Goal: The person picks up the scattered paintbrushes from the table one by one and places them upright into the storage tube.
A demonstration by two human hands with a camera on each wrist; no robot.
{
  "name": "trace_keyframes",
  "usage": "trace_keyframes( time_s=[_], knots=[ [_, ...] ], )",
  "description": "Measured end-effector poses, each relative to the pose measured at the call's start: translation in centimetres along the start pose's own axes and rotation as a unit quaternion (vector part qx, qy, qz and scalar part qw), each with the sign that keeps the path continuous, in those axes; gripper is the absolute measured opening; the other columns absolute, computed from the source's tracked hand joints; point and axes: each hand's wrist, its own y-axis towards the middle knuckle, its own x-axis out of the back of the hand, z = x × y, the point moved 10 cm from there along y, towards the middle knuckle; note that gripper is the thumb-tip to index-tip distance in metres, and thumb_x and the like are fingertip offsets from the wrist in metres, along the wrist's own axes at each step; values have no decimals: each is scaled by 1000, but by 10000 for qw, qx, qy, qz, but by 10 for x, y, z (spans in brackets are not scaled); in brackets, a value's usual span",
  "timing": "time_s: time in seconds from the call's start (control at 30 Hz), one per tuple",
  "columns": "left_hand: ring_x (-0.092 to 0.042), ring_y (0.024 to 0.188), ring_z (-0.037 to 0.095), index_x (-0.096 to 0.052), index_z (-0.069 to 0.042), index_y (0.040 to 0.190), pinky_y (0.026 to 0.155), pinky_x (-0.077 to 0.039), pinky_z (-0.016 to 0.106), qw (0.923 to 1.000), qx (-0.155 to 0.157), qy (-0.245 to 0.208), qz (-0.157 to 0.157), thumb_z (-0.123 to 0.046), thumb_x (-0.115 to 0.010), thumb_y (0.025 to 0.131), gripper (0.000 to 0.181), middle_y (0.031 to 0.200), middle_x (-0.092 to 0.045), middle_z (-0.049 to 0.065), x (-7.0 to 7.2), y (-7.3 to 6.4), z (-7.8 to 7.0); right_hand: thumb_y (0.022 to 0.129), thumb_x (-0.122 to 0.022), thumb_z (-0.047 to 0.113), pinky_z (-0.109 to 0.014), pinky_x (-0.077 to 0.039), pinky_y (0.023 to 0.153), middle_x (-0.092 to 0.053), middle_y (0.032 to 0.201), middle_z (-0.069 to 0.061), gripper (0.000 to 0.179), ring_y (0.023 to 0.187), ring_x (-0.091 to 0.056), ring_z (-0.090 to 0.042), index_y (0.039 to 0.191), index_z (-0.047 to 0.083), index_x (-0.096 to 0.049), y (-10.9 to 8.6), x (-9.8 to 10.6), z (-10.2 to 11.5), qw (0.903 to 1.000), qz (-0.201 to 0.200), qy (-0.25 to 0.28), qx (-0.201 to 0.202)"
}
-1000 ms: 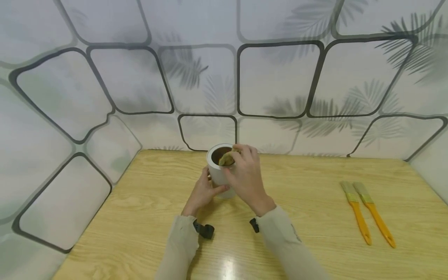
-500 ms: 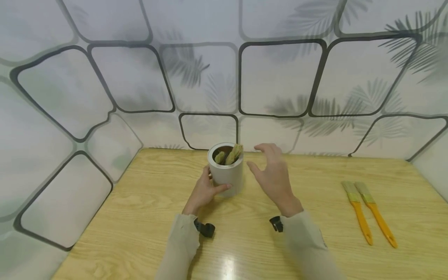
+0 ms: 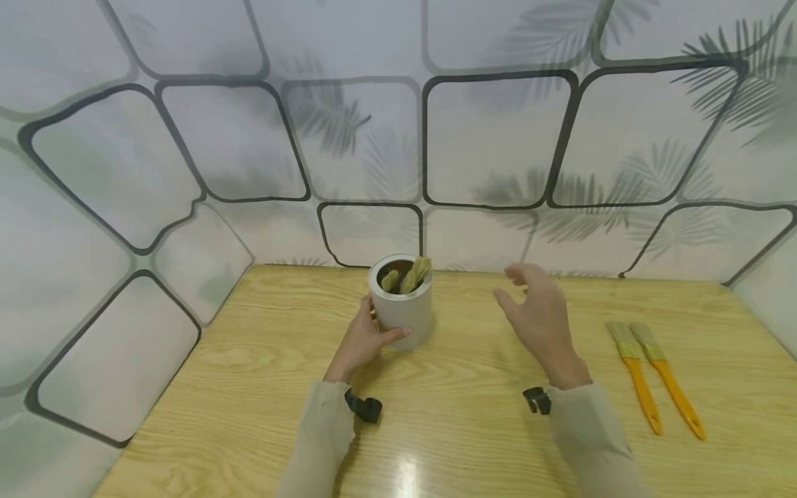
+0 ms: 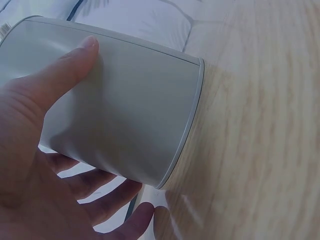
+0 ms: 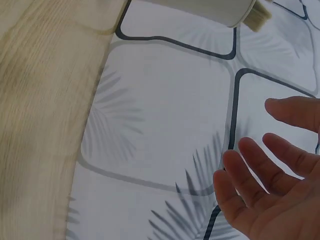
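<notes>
A pale grey cylindrical can (image 3: 405,321) with a white rim stands upright on the table. My left hand (image 3: 364,339) holds it low on its left side. In the left wrist view, the thumb lies along the can's wall (image 4: 135,100) and the other fingers reach around beneath it. Two tan, rough-looking pieces (image 3: 416,273) poke up in the can's mouth, the right one above the rim; their lower parts are hidden. To the right of the can, my right hand (image 3: 540,318) is in the air, empty, with its fingers loosely bent and apart.
Two flat paintbrushes (image 3: 638,384) with orange handles and pale bristles lie side by side on the right of the wooden table (image 3: 249,415). A patterned wall covering (image 3: 486,138) rises right behind the table's back edge. Another one (image 3: 93,277) stands at the left.
My right hand let go of a tan piece at the can's mouth and moved off to the right, its fingers spreading. The left hand and the can stayed in place.
</notes>
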Motion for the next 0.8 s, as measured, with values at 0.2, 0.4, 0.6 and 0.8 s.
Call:
trace_keyframes(
  time_s=[0.2,0.4,0.6,0.8],
  knots=[
    [-37,140,48,-20,0,159,110,-35,63,10000,21,20,-11,-15,-82,88,96,154,-36,27,0,0,-1,85,-76,-8,-56,-55,77,-68,106,-28,28,94,-64,-43,111,-11,-65,-5,17,-16,9995,-27,-207,-248],
    [-36,140,48,-19,-1,159,111,-34,64,10000,41,-19,-24,-15,-82,88,97,155,-36,26,0,-1,-1,85,-76,-7,-57,-55,77,-68,105,-30,27,91,-65,-45,110,-12,-66,-7,37,-34,9981,-116,-460,-392],
    [-36,140,48,-19,-1,160,111,-34,63,10000,34,-44,-17,-15,-82,88,97,155,-36,26,0,-1,-2,86,-75,-5,-42,-54,72,-69,103,-30,26,87,-66,-44,110,-11,-66,-14,54,-57,9947,-168,-828,-578],
    [-36,140,48,-20,-2,160,110,-34,64,10000,79,-49,-13,-16,-82,88,96,156,-36,24,0,-2,0,87,-74,-2,-37,-52,68,-68,100,-31,24,85,-66,-45,107,-13,-65,-25,67,-81,9911,-19,-1060,-810]
  ],
)
